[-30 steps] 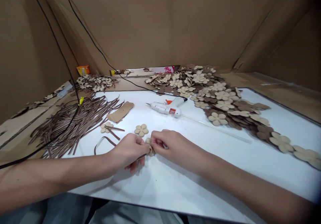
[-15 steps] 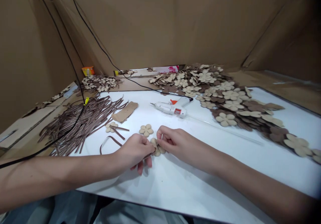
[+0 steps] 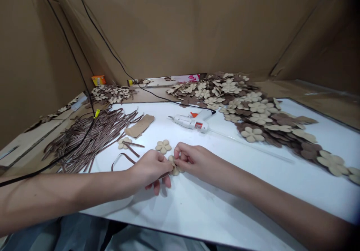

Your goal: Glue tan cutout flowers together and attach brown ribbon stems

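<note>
Our left hand (image 3: 150,167) and right hand (image 3: 189,160) in a close pinch on one beige round-petalled flower (image 3: 174,171) (felt or foam, hard to tell), a thin brown strip (image 3: 164,175) at its edge.

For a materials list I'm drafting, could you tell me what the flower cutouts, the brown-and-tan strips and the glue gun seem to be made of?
The flower cutouts look like matte felt or craft foam: flat, with soft edges and no sheen. The brown-and-tan strips seem to be similar sheet, thin and flexible, though I can't be sure at this distance. The glue gun looks like glossy white moulded plastic, with a smooth, curved shell.
</note>
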The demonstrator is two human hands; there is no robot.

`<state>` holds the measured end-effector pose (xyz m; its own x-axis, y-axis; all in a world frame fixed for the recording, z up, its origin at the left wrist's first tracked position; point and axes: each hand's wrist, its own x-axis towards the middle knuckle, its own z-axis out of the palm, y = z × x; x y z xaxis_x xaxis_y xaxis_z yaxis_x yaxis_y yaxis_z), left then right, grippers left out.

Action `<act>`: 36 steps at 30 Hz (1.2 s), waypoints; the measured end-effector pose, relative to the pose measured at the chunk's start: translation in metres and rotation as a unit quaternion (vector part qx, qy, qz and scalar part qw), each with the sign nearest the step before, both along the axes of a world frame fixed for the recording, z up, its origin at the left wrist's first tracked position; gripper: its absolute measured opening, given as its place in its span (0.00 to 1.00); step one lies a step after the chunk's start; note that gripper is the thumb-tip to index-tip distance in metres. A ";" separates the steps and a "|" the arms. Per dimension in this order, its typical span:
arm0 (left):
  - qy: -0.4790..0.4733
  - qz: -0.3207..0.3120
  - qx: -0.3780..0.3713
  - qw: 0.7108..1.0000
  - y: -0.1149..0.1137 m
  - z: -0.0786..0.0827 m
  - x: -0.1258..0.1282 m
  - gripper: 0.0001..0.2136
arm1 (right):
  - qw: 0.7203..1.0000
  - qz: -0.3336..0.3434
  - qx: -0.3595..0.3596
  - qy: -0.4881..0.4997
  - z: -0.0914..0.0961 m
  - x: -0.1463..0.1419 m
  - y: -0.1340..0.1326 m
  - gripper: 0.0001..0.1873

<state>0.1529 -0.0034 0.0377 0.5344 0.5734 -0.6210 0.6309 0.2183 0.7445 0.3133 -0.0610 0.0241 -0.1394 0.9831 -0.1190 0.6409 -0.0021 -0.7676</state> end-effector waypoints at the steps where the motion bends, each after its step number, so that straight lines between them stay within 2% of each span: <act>1: 0.000 0.000 -0.001 1.000 0.000 0.001 0.000 0.04 | 1.000 0.000 -0.001 0.003 0.000 0.000 0.000 0.03; 10: 0.015 -0.013 0.031 0.999 -0.001 0.002 0.001 0.12 | 0.999 -0.026 -0.027 -0.017 0.000 -0.003 0.006 0.06; 14: 0.017 -0.017 0.035 0.999 -0.002 0.004 0.000 0.10 | 0.998 -0.030 -0.054 -0.025 0.003 -0.005 0.009 0.07; 19: 0.009 -0.013 0.033 0.999 -0.002 0.004 -0.005 0.06 | 0.998 -0.037 -0.049 -0.033 0.007 -0.007 0.009 0.08; 25: -0.009 -0.029 0.042 0.999 0.003 -0.004 -0.008 0.05 | 0.998 -0.043 -0.040 0.018 0.006 0.003 0.006 0.12; 28: -0.016 -0.031 0.036 0.999 0.005 -0.008 -0.008 0.05 | 0.997 -0.061 -0.040 -0.020 0.009 0.004 0.004 0.12; 32: -0.021 -0.028 0.031 0.999 0.006 -0.010 -0.009 0.06 | 0.993 -0.048 0.001 -0.105 0.009 -0.001 0.000 0.10; 36: -0.017 -0.031 0.029 0.999 0.005 -0.008 -0.009 0.06 | 0.989 -0.061 0.013 -0.132 0.006 -0.004 -0.002 0.07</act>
